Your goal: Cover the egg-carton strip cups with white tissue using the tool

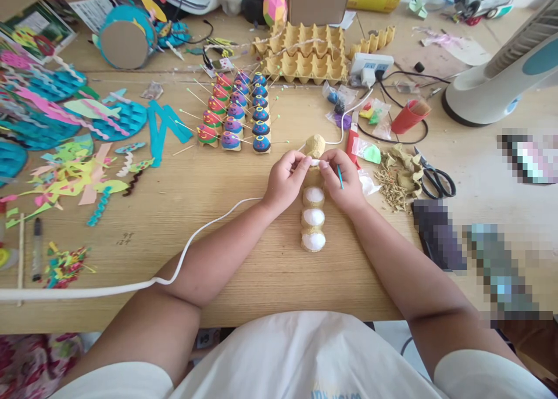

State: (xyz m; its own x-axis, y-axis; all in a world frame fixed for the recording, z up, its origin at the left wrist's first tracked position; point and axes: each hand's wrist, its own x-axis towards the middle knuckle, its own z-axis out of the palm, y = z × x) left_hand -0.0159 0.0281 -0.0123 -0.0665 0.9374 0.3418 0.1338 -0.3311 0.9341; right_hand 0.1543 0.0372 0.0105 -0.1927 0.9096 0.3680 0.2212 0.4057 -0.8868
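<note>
In the head view, an egg-carton strip (313,230) lies on the table in front of me, its cups in a row pointing away. Three nearer cups are topped with smooth white clay (314,217), while the farthest cup (315,145) is bare cardboard. Over the strip, between bare and covered cups, my left hand (288,178) pinches one end of a small white clay piece (315,162). My right hand (343,177) is closed at its other end, and also keeps a thin blue tool (340,177) tucked in its fingers. The cup beneath is partly hidden by my hands.
Painted carton strips (233,117) with pins stand beyond my left hand. Scissors (436,175), cardboard scraps (399,175) and clay packets (368,152) lie to the right. A white cable (209,218) crosses by my left arm. Egg trays (305,50) and a fan (501,67) sit farther back.
</note>
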